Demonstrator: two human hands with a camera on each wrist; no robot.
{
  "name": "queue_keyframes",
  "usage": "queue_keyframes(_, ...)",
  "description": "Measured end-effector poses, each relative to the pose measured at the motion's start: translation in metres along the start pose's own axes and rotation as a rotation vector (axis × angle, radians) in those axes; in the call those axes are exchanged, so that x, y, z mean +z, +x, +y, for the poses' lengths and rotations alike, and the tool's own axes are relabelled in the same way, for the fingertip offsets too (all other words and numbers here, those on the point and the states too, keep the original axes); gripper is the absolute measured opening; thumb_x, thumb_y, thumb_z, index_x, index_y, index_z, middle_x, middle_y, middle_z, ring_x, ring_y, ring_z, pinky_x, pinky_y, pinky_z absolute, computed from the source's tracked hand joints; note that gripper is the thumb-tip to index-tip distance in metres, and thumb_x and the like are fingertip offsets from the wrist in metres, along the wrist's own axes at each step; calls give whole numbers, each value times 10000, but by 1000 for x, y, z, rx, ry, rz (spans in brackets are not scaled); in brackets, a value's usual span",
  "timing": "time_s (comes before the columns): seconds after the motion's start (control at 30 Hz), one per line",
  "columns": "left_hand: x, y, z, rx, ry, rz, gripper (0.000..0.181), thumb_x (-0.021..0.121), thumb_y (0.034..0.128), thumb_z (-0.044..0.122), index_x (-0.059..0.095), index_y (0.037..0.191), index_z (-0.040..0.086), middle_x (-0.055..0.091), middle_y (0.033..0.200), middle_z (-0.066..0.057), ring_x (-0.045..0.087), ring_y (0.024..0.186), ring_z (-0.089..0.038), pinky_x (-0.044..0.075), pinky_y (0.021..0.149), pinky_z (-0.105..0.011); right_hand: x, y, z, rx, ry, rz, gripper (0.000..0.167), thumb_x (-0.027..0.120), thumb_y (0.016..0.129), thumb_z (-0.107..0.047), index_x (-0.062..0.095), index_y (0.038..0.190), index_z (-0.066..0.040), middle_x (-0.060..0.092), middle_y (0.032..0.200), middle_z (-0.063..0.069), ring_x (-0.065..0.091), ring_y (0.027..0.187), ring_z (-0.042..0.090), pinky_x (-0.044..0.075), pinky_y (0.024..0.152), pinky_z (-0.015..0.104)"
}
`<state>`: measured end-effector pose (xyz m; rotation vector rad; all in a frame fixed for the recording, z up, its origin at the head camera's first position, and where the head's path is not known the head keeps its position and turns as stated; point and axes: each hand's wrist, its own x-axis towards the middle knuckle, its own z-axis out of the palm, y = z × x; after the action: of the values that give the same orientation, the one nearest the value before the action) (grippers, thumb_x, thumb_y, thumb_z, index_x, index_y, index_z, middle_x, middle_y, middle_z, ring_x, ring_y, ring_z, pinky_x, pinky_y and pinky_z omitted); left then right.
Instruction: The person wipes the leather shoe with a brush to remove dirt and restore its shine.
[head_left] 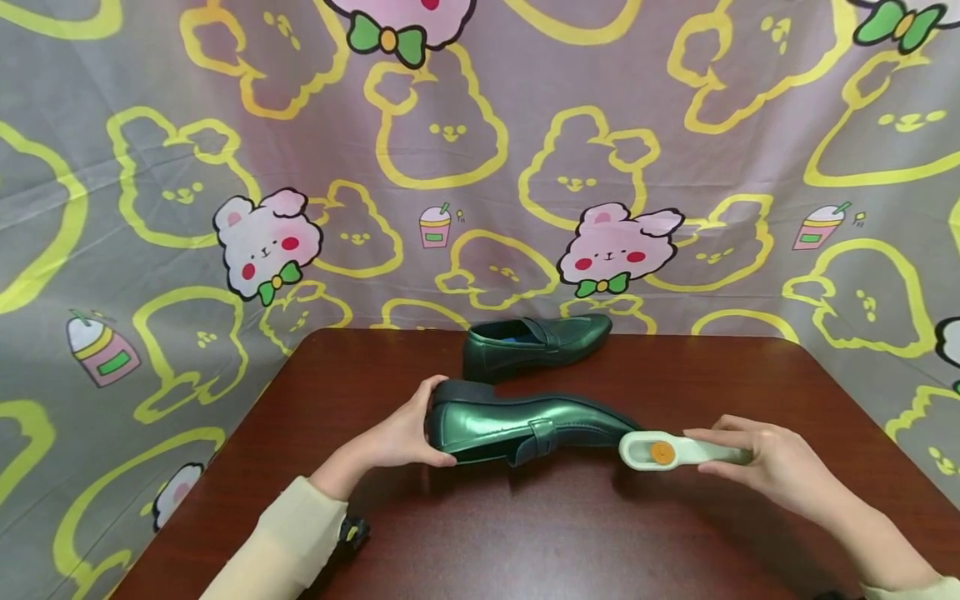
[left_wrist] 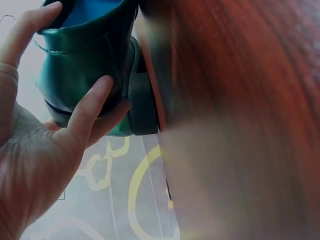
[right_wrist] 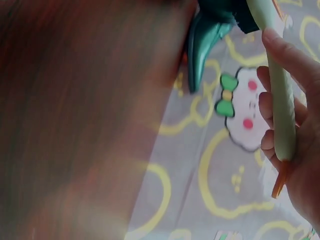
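Observation:
A glossy dark green loafer is held above the table, turned on its side with its opening toward me and its toe to the right. My left hand grips it round the heel, thumb at the opening's rim; the left wrist view shows fingers curled against the heel. My right hand holds a pale green brush by its handle. The brush has an orange round button, and its head is at the loafer's toe; whether they touch is unclear. Dark bristles show in the right wrist view.
A matching loafer stands upright at the table's back edge, toe to the right. Below lies a reddish-brown wooden table. A grey cloth with cartoon prints hangs behind and at both sides.

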<state>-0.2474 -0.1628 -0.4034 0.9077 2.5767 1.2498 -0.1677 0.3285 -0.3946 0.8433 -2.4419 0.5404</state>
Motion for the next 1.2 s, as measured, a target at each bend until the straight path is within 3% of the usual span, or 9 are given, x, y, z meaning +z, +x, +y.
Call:
queue_keyframes(0.17,0,0,0,-13,1,-1,1101,895,668,191,143,1459,41,384,1328,-129,440,1168,-268,393,957,-458,-12,-11,12,64,-58,28,518,906,610,-140,741,1086,-263,546,864,-218,409,609,-54,291,504,133)
queue_keyframes(0.3,1,0,1,-21,9,-4,1106,897,669,203,142,1464,56,379,1336,-130,433,1178,-265,388,966,-457,-11,-7,5,94,-29,47,514,900,628,-127,739,1093,-276,540,859,-216,426,627,-45,308,520,139)
queue_keyframes(0.4,0,0,2,-26,11,-5,1114,899,670,215,140,1472,67,376,1345,-130,430,1184,-266,388,968,-459,-2,5,-9,54,27,33,515,900,634,-126,740,1101,-270,544,870,-213,442,635,-48,322,535,122)
queue_keyframes(0.47,0,1,2,-30,10,-3,1115,901,669,220,141,1473,81,375,1349,-125,428,1186,-263,390,968,-458,7,13,-16,-13,31,21,519,902,629,-137,740,1107,-258,550,880,-210,441,630,-59,328,532,110)
queue_keyframes(0.6,1,1,2,-27,13,-11,1122,899,670,242,137,1475,68,373,1353,-123,425,1189,-260,388,972,-456,14,20,-18,-101,14,16,522,903,620,-148,741,1109,-233,562,894,-201,437,623,-80,335,527,101)
queue_keyframes(0.83,1,0,2,-17,5,-20,1117,898,669,213,135,1473,76,380,1339,-112,434,1171,-251,398,960,-448,-5,11,1,36,-52,121,538,905,587,-73,748,1078,-227,539,847,-215,415,620,-76,315,515,133)
queue_keyframes(0.93,1,0,2,-3,16,-16,1121,898,664,205,136,1474,64,393,1329,-116,441,1169,-247,394,961,-448,-8,11,1,49,-39,149,555,902,573,-28,750,1074,-213,541,834,-218,409,621,-83,321,521,135)
queue_keyframes(1.2,-1,1,2,-1,33,-10,1131,901,662,223,136,1475,39,413,1317,-115,455,1165,-232,398,958,-439,16,22,-21,-78,97,10,536,905,633,-139,733,1130,-245,558,887,-212,456,638,-64,339,544,96)
